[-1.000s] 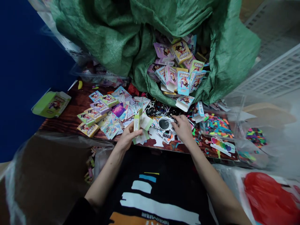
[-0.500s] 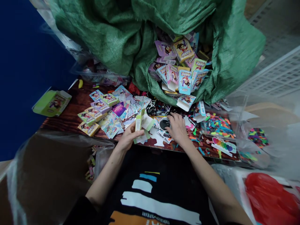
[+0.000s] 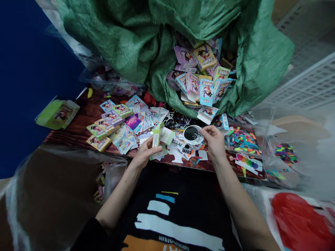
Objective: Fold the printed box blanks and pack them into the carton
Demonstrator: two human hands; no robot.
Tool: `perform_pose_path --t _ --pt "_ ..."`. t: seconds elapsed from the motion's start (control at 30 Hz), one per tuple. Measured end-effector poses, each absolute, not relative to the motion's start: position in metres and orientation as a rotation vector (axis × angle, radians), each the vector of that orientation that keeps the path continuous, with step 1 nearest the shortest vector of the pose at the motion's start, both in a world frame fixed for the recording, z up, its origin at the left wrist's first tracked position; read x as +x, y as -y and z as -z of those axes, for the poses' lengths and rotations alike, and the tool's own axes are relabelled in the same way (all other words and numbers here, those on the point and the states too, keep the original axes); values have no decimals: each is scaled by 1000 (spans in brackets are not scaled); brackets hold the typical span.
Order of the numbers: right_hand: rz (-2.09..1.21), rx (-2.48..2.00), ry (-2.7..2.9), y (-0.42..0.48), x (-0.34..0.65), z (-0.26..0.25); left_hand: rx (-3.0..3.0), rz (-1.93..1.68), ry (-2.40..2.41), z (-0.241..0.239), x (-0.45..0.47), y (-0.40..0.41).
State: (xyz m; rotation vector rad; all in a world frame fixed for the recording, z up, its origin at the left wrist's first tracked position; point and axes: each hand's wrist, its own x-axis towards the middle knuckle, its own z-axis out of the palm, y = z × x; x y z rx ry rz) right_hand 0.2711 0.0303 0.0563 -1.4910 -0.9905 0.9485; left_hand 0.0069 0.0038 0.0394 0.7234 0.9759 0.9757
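My left hand (image 3: 145, 152) is shut on a narrow lime-green cardboard box (image 3: 156, 138), printed and partly unfolded, with pale paper flaps beside it. My right hand (image 3: 214, 142) pinches the edge of a round black-and-white paper disc (image 3: 192, 135). Between and below my hands lie white paper offcuts (image 3: 183, 150) on a dark wooden table (image 3: 78, 132). Left of them spreads a pile of flat printed cartoon boxes (image 3: 117, 123). More printed boxes (image 3: 201, 73) fill a green woven sack (image 3: 125, 38).
A clear tray of colourful paper scraps (image 3: 243, 139) stands right of my right hand, near a rainbow heart card (image 3: 248, 164). A green box (image 3: 57, 114) lies at the table's left end. A white plastic crate (image 3: 306, 80) stands at the right, and a plastic-lined bin (image 3: 60, 188) sits below left.
My right hand has lifted the round disc from the scraps and moved it slightly right, tilting it up. My left hand still holds the green box in about the same place.
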Motion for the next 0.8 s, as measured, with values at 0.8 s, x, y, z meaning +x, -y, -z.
perform_pose_path --t 0.8 --pt "-1546 -1433 1061 -24 226 -39 841 -784 -787 -42 19 3"
